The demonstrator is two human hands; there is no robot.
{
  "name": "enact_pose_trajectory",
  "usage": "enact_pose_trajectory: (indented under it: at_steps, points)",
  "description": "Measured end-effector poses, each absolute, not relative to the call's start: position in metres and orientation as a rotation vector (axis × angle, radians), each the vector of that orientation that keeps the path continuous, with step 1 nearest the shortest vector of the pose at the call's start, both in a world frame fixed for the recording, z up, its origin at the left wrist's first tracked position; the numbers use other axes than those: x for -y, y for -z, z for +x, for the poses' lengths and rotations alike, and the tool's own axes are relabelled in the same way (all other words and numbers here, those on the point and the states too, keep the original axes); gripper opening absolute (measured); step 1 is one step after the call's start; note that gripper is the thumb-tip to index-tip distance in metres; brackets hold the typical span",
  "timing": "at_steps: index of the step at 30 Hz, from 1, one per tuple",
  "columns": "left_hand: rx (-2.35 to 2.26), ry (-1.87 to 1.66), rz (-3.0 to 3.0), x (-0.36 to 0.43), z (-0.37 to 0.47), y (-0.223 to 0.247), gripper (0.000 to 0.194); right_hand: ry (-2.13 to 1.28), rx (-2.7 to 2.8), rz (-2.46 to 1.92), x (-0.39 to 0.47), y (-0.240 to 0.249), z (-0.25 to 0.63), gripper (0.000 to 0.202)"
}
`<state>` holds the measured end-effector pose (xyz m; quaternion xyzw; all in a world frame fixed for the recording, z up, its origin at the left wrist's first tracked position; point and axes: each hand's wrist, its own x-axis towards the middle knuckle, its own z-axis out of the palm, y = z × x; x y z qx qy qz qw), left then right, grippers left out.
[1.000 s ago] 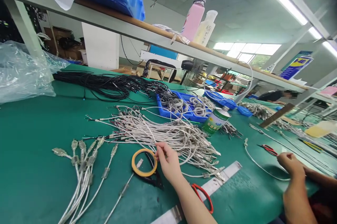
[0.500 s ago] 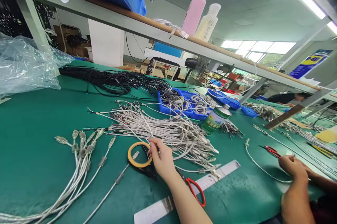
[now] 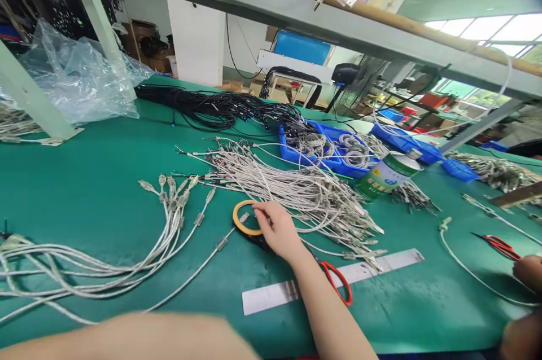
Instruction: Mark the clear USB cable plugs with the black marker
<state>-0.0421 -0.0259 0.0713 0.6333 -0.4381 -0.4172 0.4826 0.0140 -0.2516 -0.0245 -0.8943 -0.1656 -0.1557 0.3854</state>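
My right hand (image 3: 279, 230) is closed, thumb and fingers pinched at the right rim of a roll of yellow tape (image 3: 237, 218). Below the roll is something black, partly hidden by the hand. A grey-white USB cable (image 3: 186, 278) runs up to the roll, and its plug shows through the ring. Across the bottom edge lies my left forearm (image 3: 169, 337), blurred; the left hand is out of the picture. Beside my right forearm are red-handled scissors (image 3: 339, 284), resting on a metal ruler (image 3: 271, 297). Behind the hand spreads a large pile of white cables (image 3: 275, 179).
A bundle of USB cables (image 3: 169, 230) lies at left. Blue trays (image 3: 334, 165) and a green can (image 3: 387, 176) stand behind, near black cables (image 3: 203, 106). A shelf beam (image 3: 296, 16) crosses above. At right, another person's hand (image 3: 529, 272) is beside red-handled scissors (image 3: 502, 247).
The view has tilted down and turned left. My left forearm has come in along the bottom edge. My right hand stays at the tape roll.
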Motion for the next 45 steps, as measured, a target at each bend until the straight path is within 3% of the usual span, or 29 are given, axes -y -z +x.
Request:
enact_pose_trajectory:
  at_steps: [2,5,11,18,22,26,29,31,33,36,41,45]
  points:
    - [1.001,0.891,1.771,0.021,-0.022,-0.066,0.02,0.356,0.476,-2.322,0.249,0.026,0.015,0.019]
    - [0.845,0.343,2.593,0.015,0.015,-0.043,0.028,0.349,0.439,-2.379,0.25,0.027,0.016,0.019]
    - [0.623,0.229,2.846,0.008,0.053,-0.005,0.027,0.237,0.379,-2.443,0.259,0.007,0.005,0.022]
    - [0.497,0.25,2.612,0.002,0.049,-0.011,0.036,0.037,0.494,-2.53,0.253,0.009,-0.002,0.005]
    - [0.514,0.273,2.354,-0.006,0.044,-0.016,0.045,0.121,0.473,-2.48,0.263,-0.001,-0.004,0.011]
    - [0.459,0.277,2.2,-0.009,0.041,-0.014,0.041,0.396,0.276,-2.408,0.28,-0.009,-0.001,0.019]
    - [0.439,0.336,2.175,-0.008,0.037,-0.014,0.041,0.63,0.121,-2.371,0.292,-0.003,0.008,0.04]
    - [0.427,0.39,2.191,-0.008,0.035,-0.016,0.044,0.722,0.019,-2.4,0.294,0.004,0.012,0.042]
    - [0.405,0.398,2.209,-0.009,0.033,-0.018,0.046,0.745,-0.073,-2.452,0.293,0.008,0.013,0.03]
    - [0.355,0.359,2.181,-0.013,0.033,-0.021,0.05,0.75,-0.146,-2.47,0.29,0.014,0.014,0.031]
    - [0.272,0.582,1.935,-0.019,0.037,-0.022,0.053,0.834,-0.231,-2.404,0.3,0.02,0.022,0.061]
    - [0.268,0.679,1.726,-0.02,0.037,-0.018,0.047,0.662,-0.213,-2.424,0.299,0.013,0.02,0.046]
